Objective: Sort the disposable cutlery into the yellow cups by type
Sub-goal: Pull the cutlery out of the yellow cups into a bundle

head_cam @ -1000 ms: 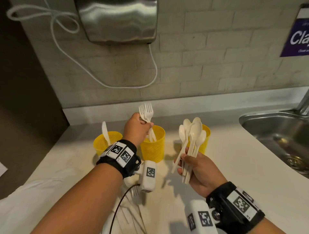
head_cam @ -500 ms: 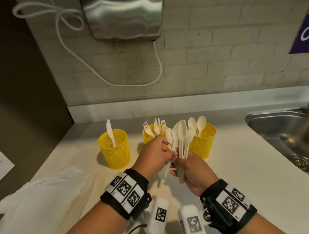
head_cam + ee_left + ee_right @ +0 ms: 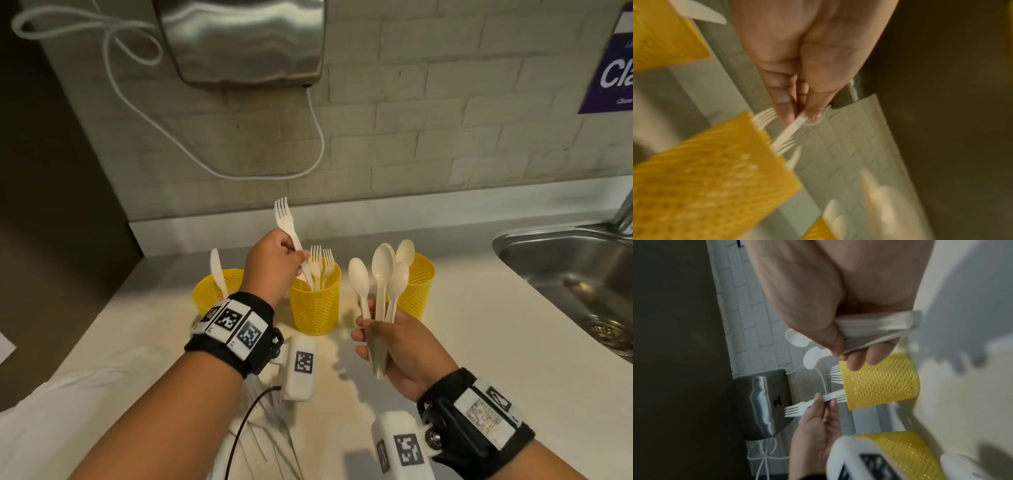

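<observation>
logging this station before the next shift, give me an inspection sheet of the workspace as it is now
surface: pale countertop, some staining in front of the middle cup.
job's things: three yellow mesh cups in a row; left cup holds a knife, middle cup holds forks, right cup holds a spoon.
clutter: white cloth or plastic sheet at the near left.
hands: left hand pinches a fork over the middle cup; right hand grips a bunch of spoons.
cables: white cord looped on the wall; thin black wire from the left wrist.
surroundings: brick wall, steel wall unit, steel sink, purple sign.
</observation>
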A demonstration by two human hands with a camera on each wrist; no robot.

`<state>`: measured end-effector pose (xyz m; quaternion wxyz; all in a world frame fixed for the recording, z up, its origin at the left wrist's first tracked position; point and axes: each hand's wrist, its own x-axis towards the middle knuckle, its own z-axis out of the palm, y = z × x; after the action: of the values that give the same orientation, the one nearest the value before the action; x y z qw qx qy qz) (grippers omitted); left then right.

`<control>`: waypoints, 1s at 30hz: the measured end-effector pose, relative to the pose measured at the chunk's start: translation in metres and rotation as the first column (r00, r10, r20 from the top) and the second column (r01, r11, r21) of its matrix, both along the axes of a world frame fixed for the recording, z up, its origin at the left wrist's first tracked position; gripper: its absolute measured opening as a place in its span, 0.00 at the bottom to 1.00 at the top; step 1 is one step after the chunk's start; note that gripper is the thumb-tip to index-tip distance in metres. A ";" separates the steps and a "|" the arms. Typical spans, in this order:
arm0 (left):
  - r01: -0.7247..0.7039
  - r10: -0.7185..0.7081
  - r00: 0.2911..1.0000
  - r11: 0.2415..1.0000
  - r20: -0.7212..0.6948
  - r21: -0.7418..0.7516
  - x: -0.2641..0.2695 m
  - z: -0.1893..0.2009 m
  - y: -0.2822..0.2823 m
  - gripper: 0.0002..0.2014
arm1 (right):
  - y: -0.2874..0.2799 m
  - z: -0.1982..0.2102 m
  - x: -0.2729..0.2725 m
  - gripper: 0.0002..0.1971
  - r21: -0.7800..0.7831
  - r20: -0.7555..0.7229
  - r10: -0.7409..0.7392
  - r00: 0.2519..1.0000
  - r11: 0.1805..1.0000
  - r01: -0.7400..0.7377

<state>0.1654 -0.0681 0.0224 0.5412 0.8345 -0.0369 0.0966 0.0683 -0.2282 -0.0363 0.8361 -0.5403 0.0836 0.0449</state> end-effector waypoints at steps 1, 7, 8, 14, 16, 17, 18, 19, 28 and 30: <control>-0.013 0.014 1.000 0.999 -0.023 0.039 0.005 -0.005 0.000 0.08 | 0.001 0.000 -0.001 0.13 -0.001 0.007 0.014 1.000 1.000 -0.014; 0.003 0.021 0.992 0.981 -0.122 0.196 0.012 -0.014 0.003 0.13 | -0.001 0.004 -0.007 0.14 0.057 0.033 0.111 0.993 0.992 -0.113; -0.036 0.055 0.996 0.970 -0.073 0.240 0.009 -0.012 0.006 0.17 | -0.002 0.004 -0.006 0.14 0.090 0.033 0.126 0.991 0.988 -0.128; 0.277 -0.333 0.916 0.928 -0.224 -0.248 -0.040 -0.009 -0.004 0.13 | 0.009 0.004 -0.002 0.10 0.172 0.010 0.273 0.962 0.947 -0.270; 0.347 -0.532 0.808 0.777 -0.254 -0.525 -0.054 -0.011 -0.009 0.10 | 0.017 0.007 -0.001 0.06 0.185 0.021 0.344 0.939 0.921 -0.342; 0.334 -0.545 0.804 0.746 -0.239 -0.576 -0.056 -0.012 -0.007 0.09 | 0.021 0.007 -0.001 0.05 0.189 0.023 0.368 0.929 0.911 -0.366; 0.308 -0.523 0.820 0.745 -0.232 -0.591 -0.056 -0.014 -0.005 0.08 | 0.024 0.008 0.000 0.06 0.196 0.025 0.386 0.922 0.903 -0.383; 0.273 -0.482 0.845 0.761 -0.231 -0.588 -0.054 -0.015 -0.001 0.06 | 0.027 0.008 0.001 0.07 0.200 0.026 0.396 0.918 0.897 -0.393; 0.214 -0.336 0.925 0.846 -0.176 -0.488 -0.054 -0.016 0.035 0.08 | 0.046 0.010 0.010 0.09 0.126 0.030 0.337 0.941 0.933 -0.338; 0.147 -0.250 0.954 0.872 -0.166 -0.467 -0.055 -0.015 0.039 0.06 | 0.051 0.010 0.012 0.11 0.080 0.048 0.325 0.944 0.941 -0.328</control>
<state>0.1106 -0.0287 0.0076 0.7269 0.6840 -0.0391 -0.0476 0.0806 -0.1769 -0.0263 0.8410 -0.5107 -0.0234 0.1773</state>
